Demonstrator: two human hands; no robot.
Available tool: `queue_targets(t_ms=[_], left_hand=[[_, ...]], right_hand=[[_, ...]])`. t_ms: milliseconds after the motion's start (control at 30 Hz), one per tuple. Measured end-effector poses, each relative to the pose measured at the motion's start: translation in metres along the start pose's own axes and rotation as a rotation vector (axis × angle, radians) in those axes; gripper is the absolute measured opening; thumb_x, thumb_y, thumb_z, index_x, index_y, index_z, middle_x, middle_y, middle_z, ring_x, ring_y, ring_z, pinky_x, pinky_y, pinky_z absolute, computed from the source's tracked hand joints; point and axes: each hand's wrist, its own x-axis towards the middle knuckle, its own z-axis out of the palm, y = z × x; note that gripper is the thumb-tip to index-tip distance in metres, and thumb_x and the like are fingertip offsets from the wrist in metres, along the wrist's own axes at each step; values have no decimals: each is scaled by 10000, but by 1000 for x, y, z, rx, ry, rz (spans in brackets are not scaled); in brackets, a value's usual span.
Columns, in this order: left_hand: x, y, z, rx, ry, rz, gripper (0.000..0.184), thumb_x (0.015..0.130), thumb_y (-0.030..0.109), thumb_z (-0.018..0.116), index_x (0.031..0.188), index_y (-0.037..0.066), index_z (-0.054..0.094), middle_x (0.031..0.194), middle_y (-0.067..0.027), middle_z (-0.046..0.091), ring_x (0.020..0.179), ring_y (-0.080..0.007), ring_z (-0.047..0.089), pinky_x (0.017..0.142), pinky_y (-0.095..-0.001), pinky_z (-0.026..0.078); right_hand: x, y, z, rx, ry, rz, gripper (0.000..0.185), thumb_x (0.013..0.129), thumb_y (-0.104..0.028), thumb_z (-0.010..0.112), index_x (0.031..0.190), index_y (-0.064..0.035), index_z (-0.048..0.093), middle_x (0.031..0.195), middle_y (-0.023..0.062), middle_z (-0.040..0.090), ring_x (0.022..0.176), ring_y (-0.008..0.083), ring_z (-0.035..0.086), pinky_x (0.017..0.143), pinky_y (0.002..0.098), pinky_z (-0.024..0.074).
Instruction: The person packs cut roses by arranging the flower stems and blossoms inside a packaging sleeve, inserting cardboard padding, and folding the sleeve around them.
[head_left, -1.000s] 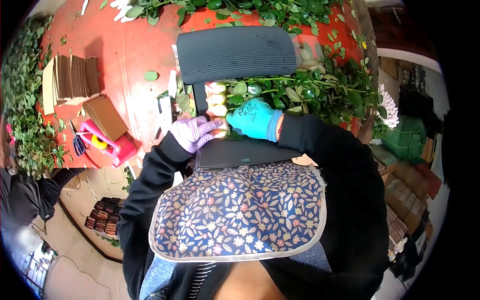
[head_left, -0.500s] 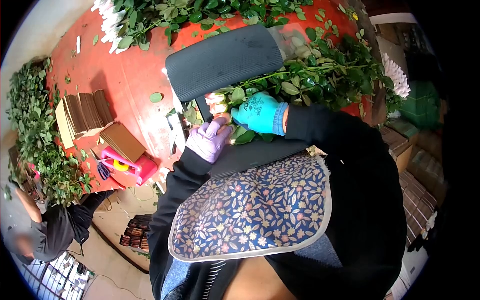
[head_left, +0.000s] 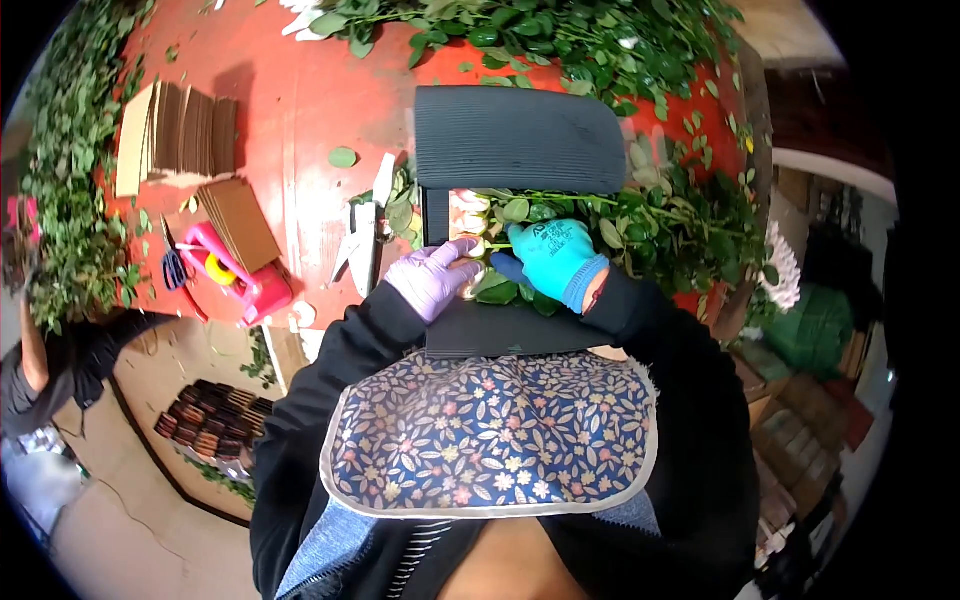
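On the red table (head_left: 300,105): roses (head_left: 469,212) lie between the upper flap (head_left: 520,138) and the lower flap (head_left: 500,332), both dark.
Rose direction: blooms toward the person's left, leafy stems running right; long axis crosswise, roughly parallel to the upper flap's long edges.
Left hand (head_left: 433,280): lavender-gloved, fingers partly bent, tips at the blooms; cannot tell whether it pinches one.
Right hand (head_left: 553,260): blue-gloved, half curled over the stems just behind the blooms; its grip is hidden.
Left of the flaps: cardboard pieces (head_left: 185,135), pink dispenser (head_left: 262,297).
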Motion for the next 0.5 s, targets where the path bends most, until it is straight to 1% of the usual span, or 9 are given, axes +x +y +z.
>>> queue_targets(t_ms=[33, 100, 133, 200, 233, 333, 400, 433, 500], left_hand=[[-1, 1, 0, -43, -34, -38, 220, 887, 165, 654, 1103, 171, 698, 1268, -61, 595, 830, -255, 677, 703, -344, 567], [-1, 3, -1, -56, -65, -59, 208, 906, 161, 634, 1105, 164, 693, 1281, -68, 589, 860, -256, 677, 734, -343, 569], [-2, 2, -1, -58, -52, -70, 208, 906, 161, 634, 1105, 164, 693, 1281, -68, 589, 860, -256, 677, 734, -343, 569], [-3, 2, 0, -115, -53, -58, 209, 916, 157, 623, 1114, 160, 688, 1277, -74, 585, 872, -253, 676, 755, -349, 567], [-3, 2, 2, -121, -45, -61, 209, 916, 157, 623, 1114, 160, 688, 1277, -74, 585, 872, -253, 676, 755, -349, 567], [-4, 3, 6, -167, -40, -90, 221, 915, 156, 622, 1128, 158, 682, 1272, -76, 580, 885, -254, 675, 771, -353, 564], [-3, 2, 7, -218, -103, -162, 226, 915, 162, 625, 1134, 158, 681, 1270, -76, 576, 901, -255, 672, 770, -354, 563], [-3, 3, 4, -170, -67, -107, 235, 907, 165, 631, 1137, 160, 681, 1269, -76, 574, 912, -254, 670, 775, -356, 565], [-4, 3, 3, -119, -61, -87, 232, 905, 169, 631, 1132, 162, 681, 1263, -67, 577, 918, -250, 670, 765, -358, 566]], right_hand=[[1, 2, 5, -19, -8, -21, 431, 891, -451, 607, 958, -28, 651, 727, 133, 675, 624, 304, 666, 550, 460, 509], [3, 3, 13, 0, 76, -34, 499, 898, -495, 582, 1040, -20, 639, 685, 125, 664, 606, 314, 659, 541, 462, 501], [3, 1, 13, -12, 71, -46, 499, 898, -495, 582, 1040, -20, 639, 685, 125, 664, 606, 314, 659, 541, 462, 501], [1, -1, 12, 25, 30, 21, 528, 907, -484, 573, 1113, -1, 623, 689, 142, 665, 611, 317, 659, 552, 462, 506], [1, -1, 12, 44, 32, 12, 548, 912, -480, 567, 1148, 13, 617, 691, 152, 666, 616, 323, 660, 560, 468, 508], [1, -3, 11, 79, 39, 18, 557, 909, -478, 569, 1162, 17, 615, 697, 152, 670, 620, 324, 661, 565, 470, 510], [1, -3, 10, 83, 15, 34, 559, 908, -471, 571, 1167, 22, 613, 691, 152, 665, 619, 324, 660, 567, 471, 511], [1, -3, 11, 78, 19, 33, 553, 909, -469, 569, 1167, 19, 615, 692, 148, 666, 619, 322, 659, 566, 471, 510], [1, -3, 11, 77, 25, 37, 548, 910, -466, 568, 1167, 16, 617, 694, 145, 666, 619, 321, 658, 566, 470, 509]])
